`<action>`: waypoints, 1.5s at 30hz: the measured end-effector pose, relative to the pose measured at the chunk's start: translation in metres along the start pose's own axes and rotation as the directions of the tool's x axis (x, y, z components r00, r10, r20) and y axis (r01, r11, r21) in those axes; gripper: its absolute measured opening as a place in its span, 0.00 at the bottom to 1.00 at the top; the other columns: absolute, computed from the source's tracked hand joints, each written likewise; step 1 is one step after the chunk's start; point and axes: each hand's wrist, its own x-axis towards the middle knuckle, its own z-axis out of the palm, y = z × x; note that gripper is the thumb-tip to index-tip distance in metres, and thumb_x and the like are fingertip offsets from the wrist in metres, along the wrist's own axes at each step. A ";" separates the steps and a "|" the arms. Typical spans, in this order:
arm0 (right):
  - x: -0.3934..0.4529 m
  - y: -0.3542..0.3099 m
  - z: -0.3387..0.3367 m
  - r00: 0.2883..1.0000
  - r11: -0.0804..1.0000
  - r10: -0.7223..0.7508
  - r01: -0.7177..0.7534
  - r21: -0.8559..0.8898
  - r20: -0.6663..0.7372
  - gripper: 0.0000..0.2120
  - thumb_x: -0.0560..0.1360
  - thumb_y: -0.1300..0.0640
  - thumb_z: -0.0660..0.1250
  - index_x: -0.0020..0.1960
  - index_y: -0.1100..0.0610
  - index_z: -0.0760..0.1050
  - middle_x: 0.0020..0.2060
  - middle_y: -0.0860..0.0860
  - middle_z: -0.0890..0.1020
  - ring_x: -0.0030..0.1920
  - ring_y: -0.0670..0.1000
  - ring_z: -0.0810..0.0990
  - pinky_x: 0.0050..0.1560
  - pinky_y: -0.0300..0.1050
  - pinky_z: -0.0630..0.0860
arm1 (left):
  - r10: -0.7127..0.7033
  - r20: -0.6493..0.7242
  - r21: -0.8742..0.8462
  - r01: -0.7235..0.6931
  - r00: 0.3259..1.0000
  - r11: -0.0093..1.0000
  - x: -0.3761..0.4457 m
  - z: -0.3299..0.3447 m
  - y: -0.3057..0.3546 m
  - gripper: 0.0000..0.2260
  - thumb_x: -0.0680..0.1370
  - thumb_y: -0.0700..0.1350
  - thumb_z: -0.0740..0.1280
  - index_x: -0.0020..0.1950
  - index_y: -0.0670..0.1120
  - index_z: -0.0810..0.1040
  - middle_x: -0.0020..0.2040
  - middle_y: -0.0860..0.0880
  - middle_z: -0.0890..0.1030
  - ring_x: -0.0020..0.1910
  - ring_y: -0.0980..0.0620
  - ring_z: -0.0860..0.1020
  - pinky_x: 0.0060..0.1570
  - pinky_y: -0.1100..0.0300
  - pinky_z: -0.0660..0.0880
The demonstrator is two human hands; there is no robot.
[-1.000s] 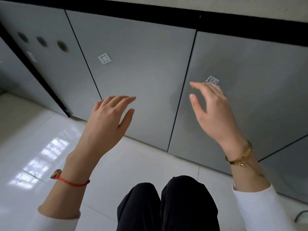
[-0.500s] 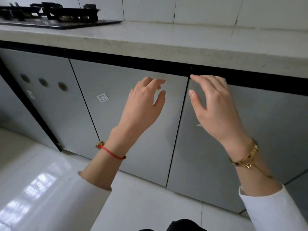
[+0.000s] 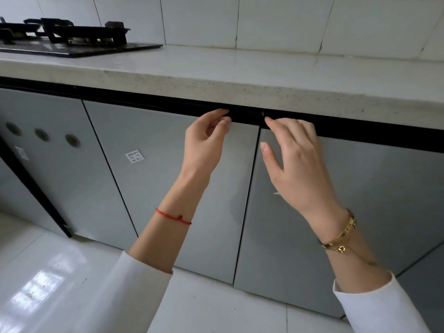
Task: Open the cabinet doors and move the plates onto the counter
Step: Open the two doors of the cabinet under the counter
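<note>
Reaching left hand point(image 3: 204, 145) and right hand point(image 3: 294, 152), fingers curled at closed cabinet doors' point(image 3: 168, 176) top edge

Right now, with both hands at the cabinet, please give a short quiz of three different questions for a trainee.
1. True or false: the two doors by the hands are open.
2. What lies on the counter at far left? A) plates B) gas stove C) kettle
3. Which wrist wears the red string?

Key:
1. False: left door and right door are shut.
2. B, the gas stove.
3. The left hand; the right hand wears gold bracelets.
</note>
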 end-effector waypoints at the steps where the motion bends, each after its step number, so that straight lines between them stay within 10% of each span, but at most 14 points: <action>1: 0.000 -0.001 -0.001 1.000 1.000 0.001 -0.001 0.002 0.000 0.21 0.80 0.54 0.59 0.70 0.61 0.69 0.62 0.56 0.76 0.63 0.58 0.70 0.68 0.50 0.66 | -0.021 0.012 -0.041 0.021 1.000 0.999 -0.001 0.001 0.000 0.11 0.79 0.41 0.65 0.60 0.46 0.80 0.44 0.55 0.80 0.42 0.64 0.77 0.45 0.71 0.73; 21: -0.026 -0.042 -0.016 0.999 0.972 -0.017 0.023 0.236 -0.027 0.21 0.81 0.59 0.59 0.73 0.61 0.65 0.68 0.54 0.73 0.70 0.52 0.68 0.72 0.50 0.65 | 0.021 0.018 -0.127 -0.018 1.000 0.992 -0.048 -0.039 0.010 0.09 0.80 0.40 0.65 0.57 0.48 0.80 0.43 0.55 0.79 0.43 0.64 0.76 0.48 0.70 0.72; 35: -0.053 -0.069 -0.021 0.974 0.893 -0.187 0.223 0.391 -0.127 0.17 0.80 0.64 0.58 0.69 0.60 0.70 0.66 0.53 0.75 0.71 0.49 0.69 0.71 0.53 0.68 | 0.426 -0.140 0.387 -0.347 0.894 0.854 -0.136 -0.051 -0.009 0.25 0.78 0.45 0.68 0.74 0.43 0.66 0.65 0.47 0.70 0.66 0.51 0.70 0.64 0.56 0.71; 45: -0.065 -0.098 -0.020 0.930 0.792 -0.326 0.367 0.488 -0.171 0.17 0.80 0.65 0.58 0.69 0.62 0.71 0.67 0.52 0.74 0.75 0.51 0.64 0.73 0.55 0.66 | 0.459 -0.073 0.578 -0.337 0.885 0.743 -0.168 -0.085 -0.024 0.35 0.74 0.45 0.72 0.77 0.45 0.60 0.75 0.49 0.64 0.75 0.56 0.60 0.73 0.58 0.63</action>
